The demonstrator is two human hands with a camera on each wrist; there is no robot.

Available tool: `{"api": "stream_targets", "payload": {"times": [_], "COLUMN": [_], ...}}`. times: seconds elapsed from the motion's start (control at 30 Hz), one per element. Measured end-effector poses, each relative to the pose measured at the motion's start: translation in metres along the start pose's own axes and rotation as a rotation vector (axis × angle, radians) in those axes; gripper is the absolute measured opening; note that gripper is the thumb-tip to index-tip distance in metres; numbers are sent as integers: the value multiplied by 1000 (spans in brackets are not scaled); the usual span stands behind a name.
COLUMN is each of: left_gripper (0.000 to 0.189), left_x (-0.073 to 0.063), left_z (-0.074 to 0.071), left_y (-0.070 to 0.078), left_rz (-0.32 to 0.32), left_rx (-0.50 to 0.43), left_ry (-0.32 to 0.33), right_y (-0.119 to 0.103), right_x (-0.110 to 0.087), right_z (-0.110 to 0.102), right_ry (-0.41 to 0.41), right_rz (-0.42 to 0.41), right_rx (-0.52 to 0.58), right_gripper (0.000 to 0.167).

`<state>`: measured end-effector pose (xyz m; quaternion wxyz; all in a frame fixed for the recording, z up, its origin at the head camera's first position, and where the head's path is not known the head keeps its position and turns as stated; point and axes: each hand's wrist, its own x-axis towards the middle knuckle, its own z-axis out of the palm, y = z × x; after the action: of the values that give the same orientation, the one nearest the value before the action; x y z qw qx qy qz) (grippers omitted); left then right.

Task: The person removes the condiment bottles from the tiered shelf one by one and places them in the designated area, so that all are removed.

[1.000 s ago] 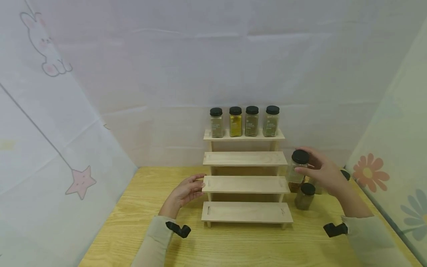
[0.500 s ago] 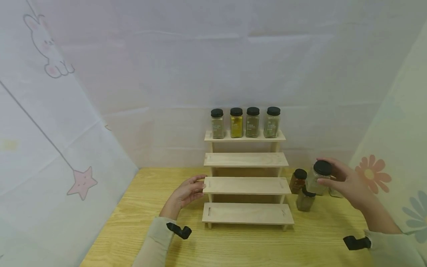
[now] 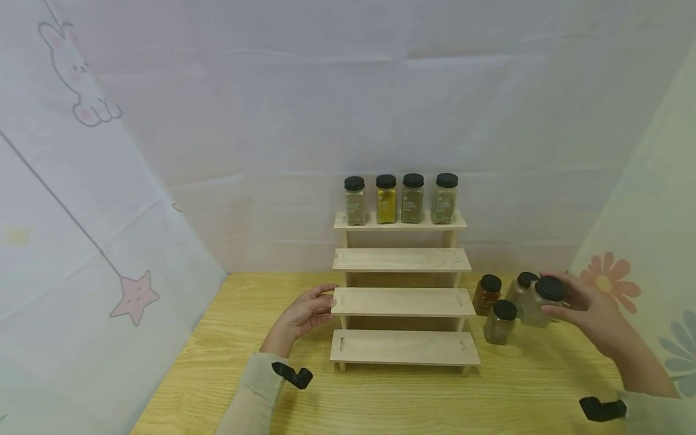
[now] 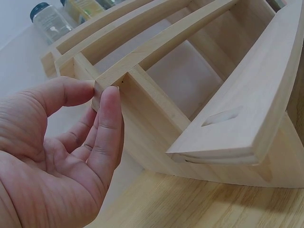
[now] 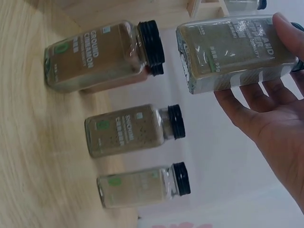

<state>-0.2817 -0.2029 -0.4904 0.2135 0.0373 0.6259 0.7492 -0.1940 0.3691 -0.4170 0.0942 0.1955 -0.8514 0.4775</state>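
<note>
My right hand point(image 3: 592, 311) grips a clear glass spice jar point(image 5: 232, 50) with a black lid. Its contents look grey-brown, and it is raised beside the other jars at the right of the wooden tiered shelf point(image 3: 402, 302). In the left wrist view my left hand point(image 4: 71, 142) pinches the left end of one shelf step between thumb and fingers. Below the raised jar, in the right wrist view, stand a ground cinnamon jar point(image 5: 99, 54), a speckled brown jar point(image 5: 126, 130) and a paler jar point(image 5: 135, 187). A red-brown jar point(image 3: 486, 296) stands nearest the shelf.
Several black-lidded spice jars, one of them yellow point(image 3: 386, 202), line the top step. The lower steps hold no jars. A wood-grain table point(image 3: 380, 399) lies beneath. Pale cloth walls point(image 3: 272, 121) enclose the back and sides, the right one close to the loose jars.
My right hand has carried the spice jar rightward and down, away from the shelf's side, uncovering the jars behind it. The left hand stays at the shelf.
</note>
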Motion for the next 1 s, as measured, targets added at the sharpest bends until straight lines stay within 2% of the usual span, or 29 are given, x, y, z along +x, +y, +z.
{"api": "stream_targets", "payload": {"times": [0.17, 0.33, 0.43, 0.67, 1.0], "left_gripper": [69, 69, 68, 67, 66], "left_x": [0, -1, 0, -2, -2], "left_z": [0, 0, 1, 2, 3], "left_y": [0, -1, -1, 1, 3], "left_rz": [-2, -5, -3, -1, -2], "left_rx": [-2, 7, 11, 15, 13], "left_ry": [0, 5, 6, 6, 8], "right_y": [10, 23, 32, 51, 76], "right_x": [-4, -8, -12, -20, -24], "right_z": [-2, -1, -1, -1, 4], "right_ry": [13, 12, -16, -70, -92], "right_rz": [-24, -40, -11, 75, 37], "right_rx": [25, 99, 127, 101, 304], "right_gripper": [62, 61, 62, 64, 66]}}
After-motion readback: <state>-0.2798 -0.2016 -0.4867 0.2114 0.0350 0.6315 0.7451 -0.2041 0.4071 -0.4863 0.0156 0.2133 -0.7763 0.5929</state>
